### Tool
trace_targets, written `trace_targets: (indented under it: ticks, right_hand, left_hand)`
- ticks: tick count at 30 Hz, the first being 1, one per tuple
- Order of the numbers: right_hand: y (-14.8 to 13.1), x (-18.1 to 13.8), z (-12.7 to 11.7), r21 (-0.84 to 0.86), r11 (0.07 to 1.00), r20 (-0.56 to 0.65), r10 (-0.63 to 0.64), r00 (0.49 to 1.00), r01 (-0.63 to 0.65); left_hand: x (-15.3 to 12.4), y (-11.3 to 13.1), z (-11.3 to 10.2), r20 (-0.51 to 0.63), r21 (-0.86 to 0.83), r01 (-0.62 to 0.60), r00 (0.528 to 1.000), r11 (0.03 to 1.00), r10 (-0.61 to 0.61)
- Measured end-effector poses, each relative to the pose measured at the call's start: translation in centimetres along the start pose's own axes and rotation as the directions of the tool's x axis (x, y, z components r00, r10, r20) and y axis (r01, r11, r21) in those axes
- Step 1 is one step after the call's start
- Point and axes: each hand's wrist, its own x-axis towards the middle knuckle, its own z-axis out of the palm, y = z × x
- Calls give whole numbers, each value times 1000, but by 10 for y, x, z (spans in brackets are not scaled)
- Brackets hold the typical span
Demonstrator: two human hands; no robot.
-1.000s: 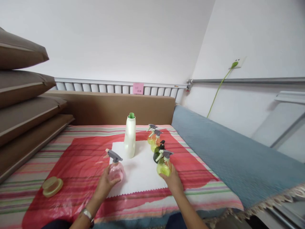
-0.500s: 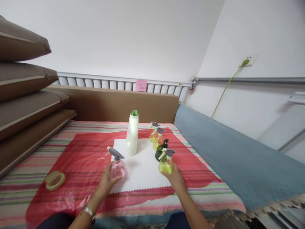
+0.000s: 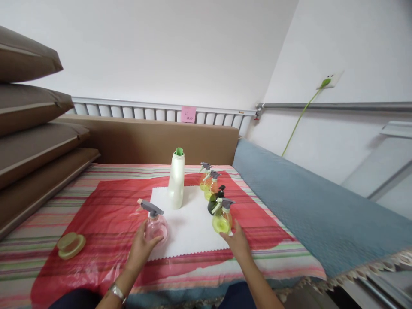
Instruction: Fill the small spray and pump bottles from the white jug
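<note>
A pink spray bottle (image 3: 157, 231) with a grey trigger head is in my left hand (image 3: 140, 244), whose fingers and thumb wrap its round body. My right hand (image 3: 238, 242) is at the near right side of a yellow-green spray bottle (image 3: 221, 222). Its fingers are apart, with a gap beside the bottle, and the thumb is close to the bottle's base. Behind that bottle, a dark green pump bottle (image 3: 212, 203) and two yellow-orange spray bottles (image 3: 210, 189) run in a row, partly overlapping. A tall white bottle (image 3: 176, 184) with a green spout stands on the white cloth (image 3: 189, 231).
Red plastic sheeting (image 3: 112, 214) covers much of the striped cloth (image 3: 38, 214). At left lies a pale yellow-green lid (image 3: 71, 245). Brown cushions (image 3: 32, 137) are stacked on the left, a brown board (image 3: 144, 139) stands behind, and a blue-covered ledge (image 3: 305, 197) runs along the right.
My right hand's fingers have loosened and moved slightly away from the yellow-green bottle. My left hand still grips the pink bottle, tilted a little more left. The whole view has shifted slightly.
</note>
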Motion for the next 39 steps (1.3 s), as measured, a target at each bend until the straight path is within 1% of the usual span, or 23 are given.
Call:
trace_targets:
  ticks: [2, 5, 7, 9, 11, 12, 15, 18, 21, 24, 27, 30, 33, 36, 39]
  right_hand:
    - [-2, -20, -10, 64, 998, 14, -9, 1000, 8]
    - [-18, -56, -28, 157, 987, 61, -53, 997, 43]
    - [-38, -77, -41, 246, 967, 146, -110, 983, 72]
    - [-60, -91, -52, 327, 940, 246, -188, 951, 102]
    - [-78, -95, -60, 339, 931, 295, -245, 924, 138]
    - [-83, -95, -62, 322, 934, 302, -257, 918, 155]
    - [-88, -86, -62, 230, 956, 260, -243, 934, 185]
    - [-82, -77, -60, 155, 968, 204, -228, 952, 199]
    - [-74, -72, -55, 139, 966, 169, -241, 956, 219]
    - [-70, -70, -46, 134, 965, 134, -244, 960, 227]
    - [-72, -67, -36, 123, 965, 109, -247, 963, 233]
    - [-80, -63, -29, 117, 956, 93, -279, 956, 268]
    - [-88, -60, -25, 98, 954, 106, -294, 950, 285]
    - [-91, -57, -22, 92, 954, 121, -294, 948, 285]
    - [-92, -58, -20, 111, 948, 132, -313, 941, 300]
  left_hand:
    - [-10, 15, 6, 30, -12, -8, 1000, 1000, 8]
    - [-30, 37, 25, 137, -58, -33, 990, 998, 41]
    - [-45, 45, 44, 199, -65, -65, 977, 996, 77]
    - [-60, 49, 65, 248, -45, -122, 960, 992, 129]
    - [-72, 53, 86, 280, -12, -182, 943, 983, 178]
    - [-76, 56, 95, 287, 5, -207, 937, 978, 196]
    - [-85, 66, 119, 287, 54, -236, 934, 970, 211]
    - [-86, 73, 134, 296, 96, -231, 935, 968, 193]
    - [-85, 73, 140, 311, 139, -209, 937, 968, 157]
    - [-85, 70, 140, 314, 177, -192, 940, 965, 129]
    - [-84, 69, 138, 296, 212, -154, 951, 965, 86]
    - [-81, 70, 136, 268, 225, -119, 962, 967, 56]
    - [-77, 67, 133, 257, 200, -102, 965, 974, 48]
    - [-74, 58, 131, 282, 152, -87, 959, 985, 41]
    - [-72, 45, 131, 316, 65, -107, 945, 992, 81]
